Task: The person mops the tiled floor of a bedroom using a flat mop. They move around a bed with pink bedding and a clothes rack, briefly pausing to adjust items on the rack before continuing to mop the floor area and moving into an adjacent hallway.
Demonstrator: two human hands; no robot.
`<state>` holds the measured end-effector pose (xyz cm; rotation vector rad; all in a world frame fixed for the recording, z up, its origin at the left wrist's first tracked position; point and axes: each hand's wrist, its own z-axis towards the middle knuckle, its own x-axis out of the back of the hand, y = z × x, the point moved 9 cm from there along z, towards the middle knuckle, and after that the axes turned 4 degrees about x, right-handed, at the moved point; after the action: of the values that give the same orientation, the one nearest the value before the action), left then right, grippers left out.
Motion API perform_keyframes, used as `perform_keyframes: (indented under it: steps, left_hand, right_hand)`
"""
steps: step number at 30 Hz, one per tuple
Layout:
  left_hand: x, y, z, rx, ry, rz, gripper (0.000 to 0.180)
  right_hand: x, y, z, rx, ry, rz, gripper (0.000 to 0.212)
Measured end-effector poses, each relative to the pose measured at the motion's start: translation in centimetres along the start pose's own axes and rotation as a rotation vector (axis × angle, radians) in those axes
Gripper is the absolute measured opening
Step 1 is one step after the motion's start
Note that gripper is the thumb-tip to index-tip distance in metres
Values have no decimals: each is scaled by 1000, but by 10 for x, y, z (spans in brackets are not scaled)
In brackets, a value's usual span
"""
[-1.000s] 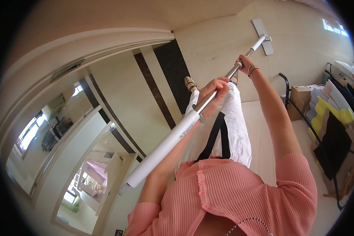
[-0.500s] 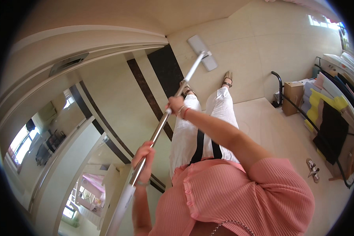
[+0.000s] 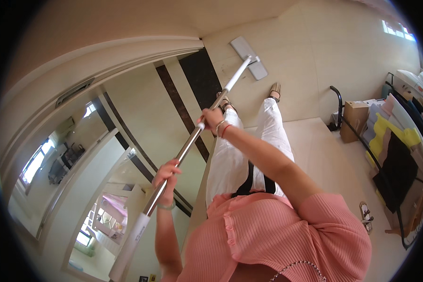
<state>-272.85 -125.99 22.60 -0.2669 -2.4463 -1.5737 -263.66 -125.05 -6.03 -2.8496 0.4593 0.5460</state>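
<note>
A flat mop runs diagonally across the view; its silver and white pole [image 3: 189, 148] slants from the lower left up to a pale rectangular mop head [image 3: 249, 57] lying on the floor. My right hand [image 3: 212, 118] is wrapped round the middle of the pole, at a white collar. Lower down, above the white grip [image 3: 132, 242], my left hand [image 3: 166, 175] holds the silver part, with some fingers lifted slightly. The mop head lies just beyond my feet, on the beige tiles.
At the left, a doorway with a raised frame [image 3: 122, 63] and dark floor strips [image 3: 181, 110] borders the floor. To the right stand a black metal rack [image 3: 336, 101], a cardboard box [image 3: 354, 121] and piled coloured cloths [image 3: 390, 136]. A sandal [image 3: 366, 217] lies near the rack.
The mop head has shifted slightly away and to the right in view. My left hand and the pole's lower end have swung a little left. Both hands keep hold of the pole.
</note>
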Motion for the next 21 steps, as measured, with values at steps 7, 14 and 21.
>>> perform_keyframes:
  steps: [7, 14, 21]
  left_hand:
    - [-123, 7, 96, -83, -198, -169, 9]
    - [-202, -5, 109, -163, -310, -252, 12]
    - [-79, -51, 48, -106, -163, -151, 14]
  right_hand:
    - [139, -120, 24, 110, 213, 58, 6]
    - [254, -154, 45, 110, 293, 96, 2]
    - [136, -52, 44, 72, 315, -185, 21]
